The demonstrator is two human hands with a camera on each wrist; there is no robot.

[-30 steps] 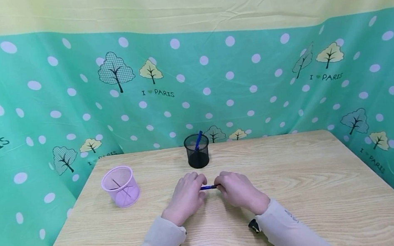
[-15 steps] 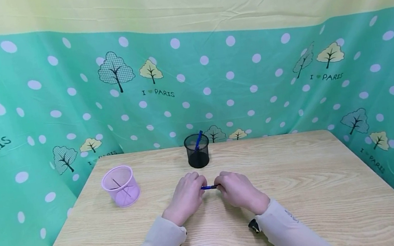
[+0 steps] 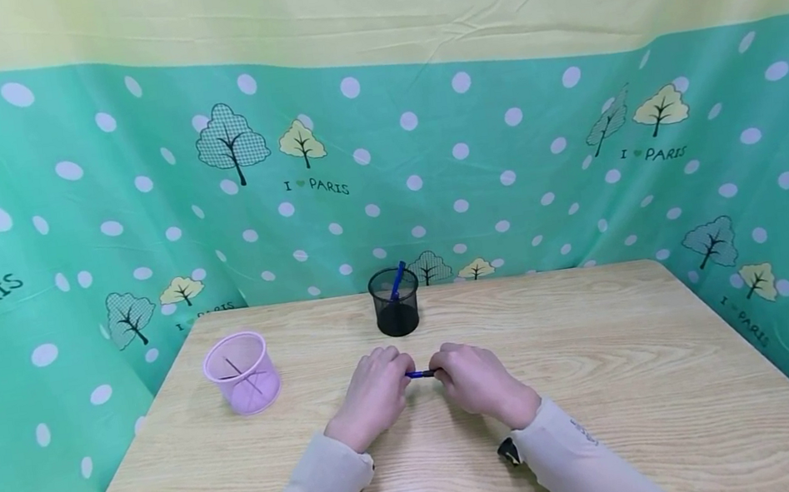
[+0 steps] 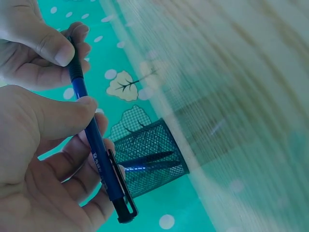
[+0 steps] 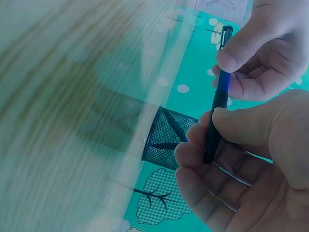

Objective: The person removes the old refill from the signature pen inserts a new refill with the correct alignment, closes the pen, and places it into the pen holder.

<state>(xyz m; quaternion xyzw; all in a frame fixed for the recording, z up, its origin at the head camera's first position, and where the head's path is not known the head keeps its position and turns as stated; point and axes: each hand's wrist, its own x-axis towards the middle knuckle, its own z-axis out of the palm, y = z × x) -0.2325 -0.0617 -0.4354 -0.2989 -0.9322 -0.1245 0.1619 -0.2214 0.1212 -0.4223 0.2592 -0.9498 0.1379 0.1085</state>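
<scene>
A blue pen (image 4: 98, 150) with a black grip section and black clip is held level between both hands in the head view, in front of the black mesh pen holder (image 3: 397, 313). My left hand (image 3: 376, 387) pinches its blue barrel between thumb and fingers, the clip end lying over the fingers in the left wrist view. My right hand (image 3: 476, 382) pinches the black grip section near the other end, thumb on top in the right wrist view. A short stretch of the pen shows between the hands. A blue pen (image 3: 397, 281) leans inside the black holder, its top above the rim.
A pink mesh pen holder (image 3: 243, 376) stands at the left of the wooden table (image 3: 611, 384), thin dark lines visible inside it. A patterned green and yellow cloth (image 3: 517, 145) hangs behind and along both sides. A small black object (image 3: 509, 453) shows beside the right sleeve.
My left thumb and fingers have drawn in on the pen and slightly rightward, so less of its left part shows. My right hand and both pen holders have stayed in place.
</scene>
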